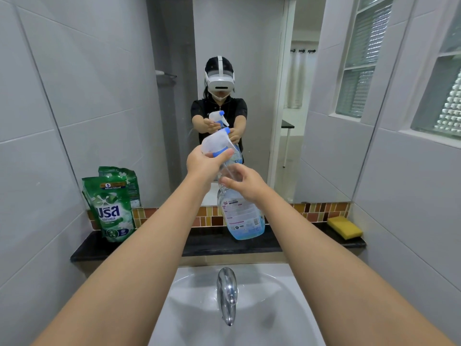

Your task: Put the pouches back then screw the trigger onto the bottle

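Holding the spray head (217, 143) in my left hand (203, 162), right hand (245, 184) gripping the glass-cleaner bottle (240, 216) by its neck above the dark surface (299, 242). A loose grip could drop it into the sink (269, 295).

Right hand (245, 187) covers the neck of the spray bottle (240, 216); can't tell how the fingers sit round it. Left hand (203, 161) hides the trigger and the rear of the spray head (215, 143). Small print on the bottle label is too small to read. The second green pouch (129, 178) is mostly behind the front detergent pouch (111, 208). Sink basin (262, 308) is cut off by the bottom edge, both elbows too. Glass-block window (444, 96) runs off the right edge. The room through the mirrored doorway is washed out.
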